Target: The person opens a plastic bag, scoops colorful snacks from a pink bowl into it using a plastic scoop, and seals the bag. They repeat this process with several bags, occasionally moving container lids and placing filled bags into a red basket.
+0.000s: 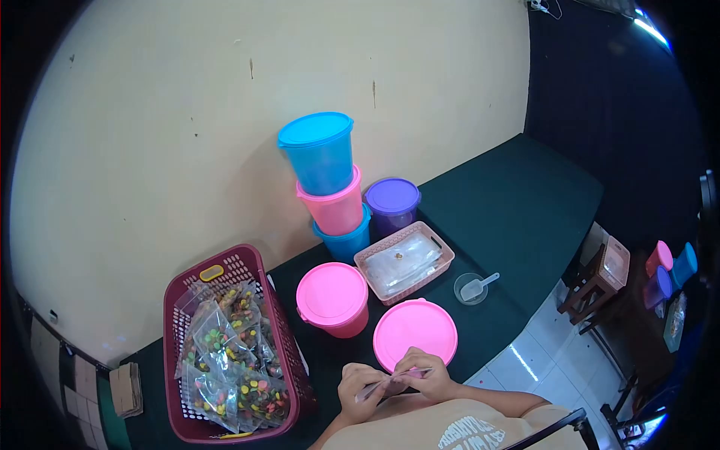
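Note:
My left hand (361,388) and my right hand (426,375) meet in front of my body, fingers pinched together. Between them runs the thin, see-through edge of a plastic bag (367,392), gripped from both sides; most of it is hidden by the fingers. Just beyond the hands lies a round pink lid (415,334), its near edge overlapped by my right fingers. Left of that stands a pink tub (333,296) with its lid on. A pale pink basket (367,279) behind them holds a stack of flat clear plastic bags (405,262).
To the left, a maroon basket (174,360) holds several filled bags of colourful pieces (232,367). Blue and pink tubs (318,154) are stacked by the wall, beside a purple-lidded tub (394,201). A small clear bowl with a white scoop (474,289) sits right, near the table edge.

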`<action>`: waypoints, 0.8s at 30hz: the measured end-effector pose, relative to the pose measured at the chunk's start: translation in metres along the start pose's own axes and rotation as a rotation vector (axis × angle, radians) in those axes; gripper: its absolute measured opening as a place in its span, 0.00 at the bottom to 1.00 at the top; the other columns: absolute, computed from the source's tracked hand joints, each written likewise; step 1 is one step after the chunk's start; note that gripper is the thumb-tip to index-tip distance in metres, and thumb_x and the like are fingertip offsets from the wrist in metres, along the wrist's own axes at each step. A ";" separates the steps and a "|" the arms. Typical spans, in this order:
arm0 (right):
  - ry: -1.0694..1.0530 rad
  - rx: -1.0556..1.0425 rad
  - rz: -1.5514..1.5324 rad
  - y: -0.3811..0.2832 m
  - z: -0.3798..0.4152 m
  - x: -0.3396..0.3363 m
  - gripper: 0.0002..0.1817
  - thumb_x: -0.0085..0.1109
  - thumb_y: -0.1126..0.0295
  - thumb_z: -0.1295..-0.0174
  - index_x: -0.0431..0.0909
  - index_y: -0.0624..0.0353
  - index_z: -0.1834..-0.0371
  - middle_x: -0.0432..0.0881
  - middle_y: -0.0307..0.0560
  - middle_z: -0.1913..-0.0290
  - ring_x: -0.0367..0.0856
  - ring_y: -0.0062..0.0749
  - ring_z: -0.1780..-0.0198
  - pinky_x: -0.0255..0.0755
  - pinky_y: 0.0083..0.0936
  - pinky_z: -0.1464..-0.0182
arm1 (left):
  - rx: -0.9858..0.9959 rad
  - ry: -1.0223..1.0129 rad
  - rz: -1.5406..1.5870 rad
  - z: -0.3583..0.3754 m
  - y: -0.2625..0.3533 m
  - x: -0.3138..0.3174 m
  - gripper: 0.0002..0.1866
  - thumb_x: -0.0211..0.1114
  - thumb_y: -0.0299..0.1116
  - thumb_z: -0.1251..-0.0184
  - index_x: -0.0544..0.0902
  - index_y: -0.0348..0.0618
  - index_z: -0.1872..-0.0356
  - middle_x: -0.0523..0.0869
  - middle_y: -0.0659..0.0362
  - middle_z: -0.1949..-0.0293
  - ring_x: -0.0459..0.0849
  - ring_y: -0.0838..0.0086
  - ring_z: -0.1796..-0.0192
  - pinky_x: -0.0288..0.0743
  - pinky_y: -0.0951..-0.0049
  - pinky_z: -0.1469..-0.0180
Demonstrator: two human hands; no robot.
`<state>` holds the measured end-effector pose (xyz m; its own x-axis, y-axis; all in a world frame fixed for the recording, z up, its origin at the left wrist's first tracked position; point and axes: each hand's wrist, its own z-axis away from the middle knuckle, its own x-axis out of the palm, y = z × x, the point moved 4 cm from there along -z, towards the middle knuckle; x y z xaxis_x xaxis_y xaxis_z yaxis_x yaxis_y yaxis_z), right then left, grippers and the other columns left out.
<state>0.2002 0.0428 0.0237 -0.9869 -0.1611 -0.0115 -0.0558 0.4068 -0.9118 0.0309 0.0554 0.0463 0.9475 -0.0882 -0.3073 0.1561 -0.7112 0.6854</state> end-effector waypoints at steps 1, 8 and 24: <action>0.005 -0.016 -0.004 0.001 0.001 0.000 0.08 0.67 0.77 0.47 0.82 0.61 0.63 0.84 0.43 0.63 0.77 0.30 0.59 0.71 0.28 0.53 | -0.002 0.003 -0.002 0.001 -0.001 0.000 0.06 0.71 0.27 0.47 0.82 0.41 0.70 0.85 0.58 0.71 0.80 0.68 0.65 0.68 0.68 0.58; 0.009 0.006 -0.022 0.003 0.003 0.000 0.08 0.67 0.78 0.47 0.82 0.62 0.64 0.83 0.43 0.63 0.76 0.29 0.59 0.70 0.26 0.55 | -0.010 0.054 -0.035 0.007 -0.003 0.005 0.06 0.70 0.28 0.47 0.82 0.42 0.70 0.85 0.58 0.72 0.80 0.69 0.68 0.66 0.68 0.58; 0.001 -0.020 -0.016 -0.001 0.003 -0.011 0.06 0.64 0.79 0.46 0.83 0.60 0.65 0.84 0.42 0.64 0.75 0.31 0.60 0.68 0.29 0.54 | 0.001 0.151 -0.280 0.012 0.022 0.011 0.04 0.69 0.31 0.43 0.84 0.43 0.71 0.85 0.61 0.73 0.77 0.68 0.68 0.67 0.68 0.59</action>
<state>0.2120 0.0412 0.0238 -0.9860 -0.1668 0.0031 -0.0742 0.4219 -0.9036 0.0412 0.0307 0.0503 0.8982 0.2157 -0.3830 0.4169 -0.6942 0.5868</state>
